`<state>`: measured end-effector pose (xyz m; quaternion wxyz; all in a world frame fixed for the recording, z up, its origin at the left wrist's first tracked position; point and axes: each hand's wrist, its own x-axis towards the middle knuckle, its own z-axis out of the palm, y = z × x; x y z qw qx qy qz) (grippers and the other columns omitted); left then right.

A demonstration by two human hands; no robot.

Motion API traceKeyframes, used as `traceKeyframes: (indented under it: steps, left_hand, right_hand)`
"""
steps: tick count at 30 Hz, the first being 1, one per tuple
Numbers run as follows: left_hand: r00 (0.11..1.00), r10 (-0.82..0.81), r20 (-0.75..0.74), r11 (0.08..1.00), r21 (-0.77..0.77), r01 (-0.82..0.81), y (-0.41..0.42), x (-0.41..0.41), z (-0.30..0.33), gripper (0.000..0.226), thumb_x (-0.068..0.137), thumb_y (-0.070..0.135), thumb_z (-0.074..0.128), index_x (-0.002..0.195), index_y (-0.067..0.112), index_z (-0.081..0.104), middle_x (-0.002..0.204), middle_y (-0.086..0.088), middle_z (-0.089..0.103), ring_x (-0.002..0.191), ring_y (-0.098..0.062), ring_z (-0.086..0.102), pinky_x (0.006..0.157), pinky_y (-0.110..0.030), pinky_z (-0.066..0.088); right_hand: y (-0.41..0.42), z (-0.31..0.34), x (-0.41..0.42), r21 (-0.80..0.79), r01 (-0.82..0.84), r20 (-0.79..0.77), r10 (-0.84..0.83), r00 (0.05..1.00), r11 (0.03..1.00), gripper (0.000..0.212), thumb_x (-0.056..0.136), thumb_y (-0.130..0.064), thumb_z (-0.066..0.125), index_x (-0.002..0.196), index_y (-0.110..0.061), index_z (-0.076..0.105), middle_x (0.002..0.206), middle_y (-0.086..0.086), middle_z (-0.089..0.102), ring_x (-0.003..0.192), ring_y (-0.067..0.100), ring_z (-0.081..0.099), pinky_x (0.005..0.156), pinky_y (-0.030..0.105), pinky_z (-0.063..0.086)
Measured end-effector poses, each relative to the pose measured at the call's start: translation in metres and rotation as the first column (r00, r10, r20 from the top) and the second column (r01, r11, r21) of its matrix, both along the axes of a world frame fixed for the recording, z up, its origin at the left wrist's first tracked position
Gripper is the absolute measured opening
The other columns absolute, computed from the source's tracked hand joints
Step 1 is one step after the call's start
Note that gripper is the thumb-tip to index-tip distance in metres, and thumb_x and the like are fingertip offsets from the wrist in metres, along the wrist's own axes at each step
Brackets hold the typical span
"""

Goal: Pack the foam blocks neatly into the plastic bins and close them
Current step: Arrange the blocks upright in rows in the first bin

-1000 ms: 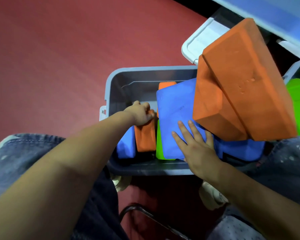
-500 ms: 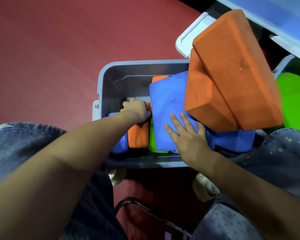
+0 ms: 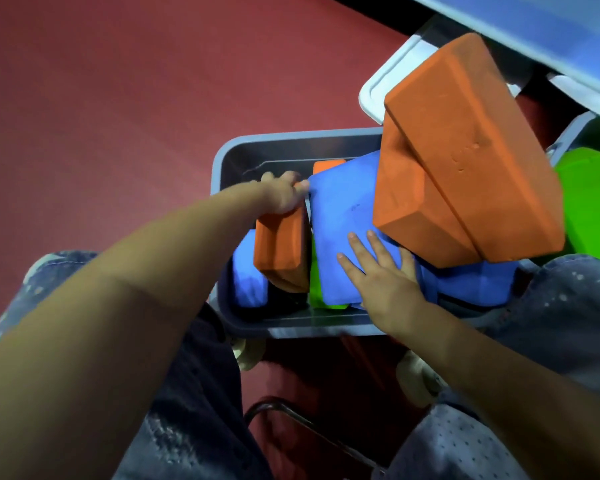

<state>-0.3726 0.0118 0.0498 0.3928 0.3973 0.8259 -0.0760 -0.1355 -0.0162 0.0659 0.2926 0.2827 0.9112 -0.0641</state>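
Left hand (image 3: 280, 197) grip curled round the far end of a small orange foam block (image 3: 280, 249), which is tilted, near end low inside the grey plastic bin (image 3: 293, 139). Right hand (image 3: 381, 277) grip wide, fingers straight and flat, pressing on the face of a big blue foam block (image 3: 343, 216) that leans in the bin just right of the orange one. A green foam block (image 3: 315, 282) stands wedged between those two, only an edge visible. Another blue foam block (image 3: 248, 278) lies low at the bin's left side, just beside the small orange block. A sliver of a further orange block (image 3: 328, 165) peeks out behind the big blue one. Two large orange foam blocks (image 3: 465, 161) are stacked askew on top of the blue pile at the bin's right, sticking well above the rim. More blue foam (image 3: 471, 284) under them. Bin sits on red floor (image 3: 136, 98) between the person's jeans-clad knees (image 3: 575, 306). A white bin lid (image 3: 381, 88) lies past the far right corner. A second green block (image 3: 593, 206) is at the right edge, beyond the orange stack.
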Motion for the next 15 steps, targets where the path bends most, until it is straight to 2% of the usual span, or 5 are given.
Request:
traceKeyframes:
  steps: [6,8,10,13,15]
  left_hand:
    - [0.983,0.121,-0.140,0.924,0.379,-0.060,-0.038,0.032,-0.041,0.050,0.101,0.048,0.023,0.148,0.033,0.028,0.150,-0.002,0.032,0.142,-0.030,0.016,0.114,-0.053,0.016]
    - [0.979,0.137,-0.151,0.917,0.392,-0.068,-0.037,0.031,-0.052,0.049,0.101,0.046,0.022,0.147,0.031,0.030,0.149,-0.002,0.034,0.142,-0.030,0.018,0.114,-0.055,0.014]
    - [0.981,0.124,-0.147,0.920,0.387,-0.058,-0.033,0.034,-0.062,0.050,0.101,0.047,0.021,0.147,0.030,0.032,0.148,-0.002,0.036,0.141,-0.030,0.019,0.114,-0.057,0.011]
    - [0.979,0.120,-0.166,0.912,0.407,-0.043,-0.029,0.036,-0.072,0.049,0.101,0.046,0.021,0.143,0.028,0.038,0.142,-0.002,0.043,0.137,-0.030,0.027,0.113,-0.057,0.013]
    - [0.972,0.145,-0.185,0.899,0.435,-0.051,-0.033,0.037,-0.077,0.045,0.102,0.043,0.022,0.137,0.026,0.046,0.136,-0.003,0.049,0.130,-0.031,0.035,0.112,-0.055,0.019]
  right_hand:
    - [0.000,-0.005,0.002,0.026,0.007,-0.033,-0.006,0.999,1.000,0.075,0.096,-0.018,0.046,0.151,-0.030,-0.003,0.156,0.002,-0.023,0.145,0.028,-0.017,0.108,0.058,0.003]
    - [-0.001,-0.010,0.001,0.083,0.006,-0.135,0.006,0.991,0.997,0.083,0.078,-0.019,0.071,0.148,-0.029,0.027,0.159,0.008,0.007,0.145,0.033,0.011,0.103,0.054,0.008]
    - [-0.002,-0.020,0.004,0.112,0.040,-0.202,-0.016,0.979,0.993,0.087,0.042,-0.007,0.086,0.124,-0.021,0.063,0.142,0.011,0.048,0.127,0.036,0.048,0.094,0.050,0.021]
    - [-0.003,-0.026,0.008,0.125,0.062,-0.231,-0.032,0.972,0.990,0.087,0.030,-0.005,0.085,0.115,-0.020,0.069,0.134,0.008,0.056,0.120,0.032,0.056,0.090,0.056,0.036]
    - [-0.005,-0.027,0.010,0.111,0.069,-0.266,-0.037,0.963,0.991,0.092,0.029,-0.007,0.087,0.118,-0.021,0.067,0.137,0.007,0.054,0.122,0.031,0.055,0.092,0.053,0.032]
